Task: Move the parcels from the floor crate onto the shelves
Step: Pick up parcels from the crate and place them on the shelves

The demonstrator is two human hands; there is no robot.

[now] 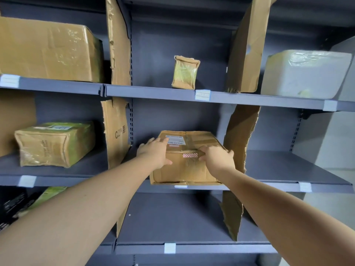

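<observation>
Head view: the cardboard box [187, 160] sits in the centre bay of the middle shelf [269, 186], dead ahead, front face at the lip and label up. We judge its long axis to run left-right, though depth is foreshortened. The left hand [155, 151] lies flat-fingered on the top-left and reaches deeper, while the right hand [217, 158] grips the top-right edge, so 2 hands are on it.
</observation>
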